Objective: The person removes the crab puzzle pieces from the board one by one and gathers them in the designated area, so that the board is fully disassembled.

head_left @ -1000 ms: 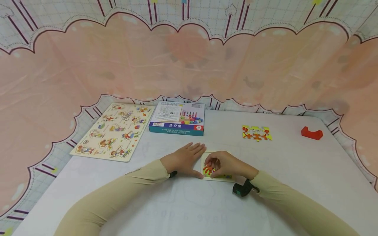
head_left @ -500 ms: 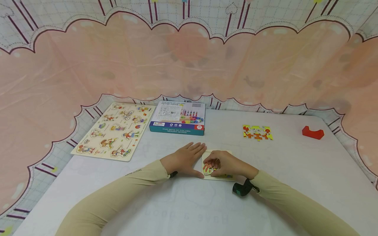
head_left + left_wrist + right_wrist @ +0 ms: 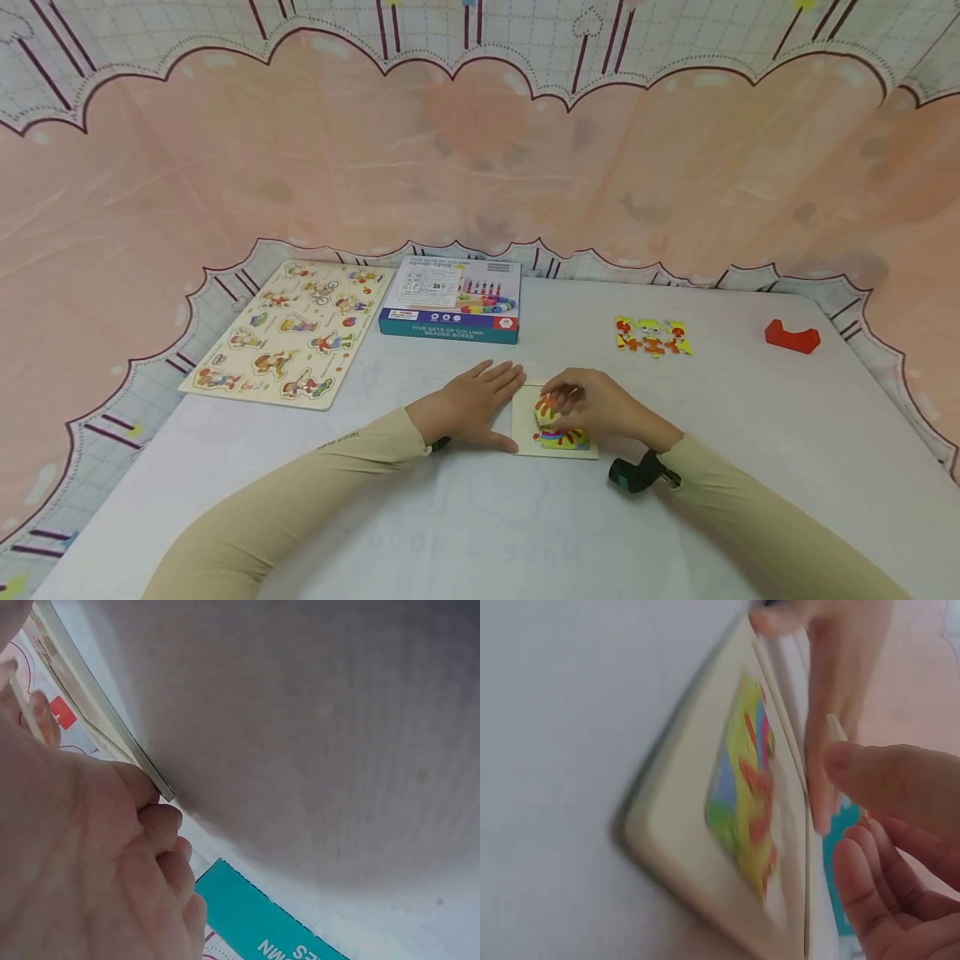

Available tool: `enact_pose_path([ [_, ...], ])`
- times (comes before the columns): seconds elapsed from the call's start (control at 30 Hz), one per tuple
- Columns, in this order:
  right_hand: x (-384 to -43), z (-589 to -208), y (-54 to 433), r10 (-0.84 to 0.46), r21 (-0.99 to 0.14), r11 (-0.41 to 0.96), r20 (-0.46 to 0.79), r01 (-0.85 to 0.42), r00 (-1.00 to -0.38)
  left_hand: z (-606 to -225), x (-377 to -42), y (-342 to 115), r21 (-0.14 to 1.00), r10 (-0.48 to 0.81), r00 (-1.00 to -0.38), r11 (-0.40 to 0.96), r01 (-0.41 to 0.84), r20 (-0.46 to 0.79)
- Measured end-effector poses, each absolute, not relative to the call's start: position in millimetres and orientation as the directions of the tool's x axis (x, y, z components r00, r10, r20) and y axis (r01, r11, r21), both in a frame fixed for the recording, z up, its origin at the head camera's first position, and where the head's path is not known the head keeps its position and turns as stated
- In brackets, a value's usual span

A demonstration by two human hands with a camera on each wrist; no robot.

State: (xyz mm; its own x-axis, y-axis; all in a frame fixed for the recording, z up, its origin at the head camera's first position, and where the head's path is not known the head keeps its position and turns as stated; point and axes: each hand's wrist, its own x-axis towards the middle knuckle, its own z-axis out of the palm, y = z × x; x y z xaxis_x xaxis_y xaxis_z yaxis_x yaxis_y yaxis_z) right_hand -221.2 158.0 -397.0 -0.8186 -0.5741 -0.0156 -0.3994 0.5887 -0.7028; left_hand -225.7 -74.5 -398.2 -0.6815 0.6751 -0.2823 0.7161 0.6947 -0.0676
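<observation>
My right hand (image 3: 603, 408) pinches a yellow-and-red jigsaw piece (image 3: 546, 408) between thumb and fingers, tilted above the small cream puzzle board (image 3: 525, 417). Only the thin edge of that jigsaw piece (image 3: 836, 729) shows in the right wrist view. Several joined pieces (image 3: 566, 439) lie in the right part of the board, and its left part shows bare wood. With fingers extended, my left hand (image 3: 471, 408) rests on the table against the board's left edge. In the left wrist view, fingers of the left hand (image 3: 97, 847) touch the board's side (image 3: 112, 716).
A large cream picture board (image 3: 288, 333) lies at the back left, beside a teal bead-set box (image 3: 448, 329). Back right are a group of yellow-and-red jigsaw pieces (image 3: 652, 337) and a red notched block (image 3: 792, 337). A white sheet (image 3: 450, 517) covers the table.
My right hand has moved right and slightly up from the board's left part with the jigsaw piece, uncovering bare wood there. My left hand has stayed in place.
</observation>
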Motion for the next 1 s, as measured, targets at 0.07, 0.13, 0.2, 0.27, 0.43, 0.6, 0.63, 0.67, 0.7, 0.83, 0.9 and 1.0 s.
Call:
enact_pose_path([
  [0.07, -223, -396, 167, -0.544, -0.702, 0.593, 0.013, -0.395, -0.839, -398, -226, -74, -0.070, 0.669, -0.684, 0.699, 0.712, -0.291],
  [0.13, -225, -396, 177, -0.521, -0.701, 0.587, 0.055, -0.405, -0.852, -398, -226, -74, -0.071, 0.665, -0.686, 0.701, 0.710, -0.295],
  [0.2, -228, -397, 188, -0.496, -0.700, 0.583, 0.096, -0.413, -0.863, -399, -226, -74, -0.068, 0.664, -0.687, 0.703, 0.708, -0.295],
  [0.27, -231, -397, 200, -0.458, -0.700, 0.591, 0.117, -0.400, -0.881, -399, -226, -74, -0.061, 0.663, -0.689, 0.706, 0.705, -0.294],
  [0.43, -242, -397, 227, -0.360, -0.705, 0.622, 0.130, -0.341, -0.924, -399, -226, -74, -0.053, 0.657, -0.692, 0.713, 0.699, -0.300],
  [0.6, -253, -400, 247, -0.296, -0.704, 0.645, 0.130, -0.298, -0.946, -398, -225, -74, -0.048, 0.655, -0.693, 0.716, 0.697, -0.300],
  [0.63, -255, -401, 249, -0.289, -0.702, 0.648, 0.130, -0.294, -0.948, -397, -224, -74, -0.046, 0.655, -0.694, 0.716, 0.697, -0.299],
  [0.67, -257, -401, 252, -0.283, -0.697, 0.657, 0.127, -0.288, -0.951, -397, -224, -74, -0.046, 0.656, -0.693, 0.716, 0.697, -0.299],
  [0.7, -259, -403, 254, -0.273, -0.689, 0.669, 0.119, -0.277, -0.955, -397, -224, -74, -0.044, 0.656, -0.693, 0.716, 0.697, -0.298],
  [0.83, -265, -407, 262, -0.254, -0.655, 0.717, 0.073, -0.238, -0.964, -396, -224, -73, -0.045, 0.654, -0.694, 0.717, 0.696, -0.301],
  [0.9, -268, -409, 264, -0.249, -0.638, 0.738, 0.042, -0.217, -0.968, -396, -223, -73, -0.042, 0.653, -0.694, 0.718, 0.694, -0.303],
  [1.0, -271, -410, 266, -0.255, -0.624, 0.754, 0.007, -0.204, -0.967, -396, -223, -73, -0.037, 0.655, -0.693, 0.718, 0.695, -0.301],
])
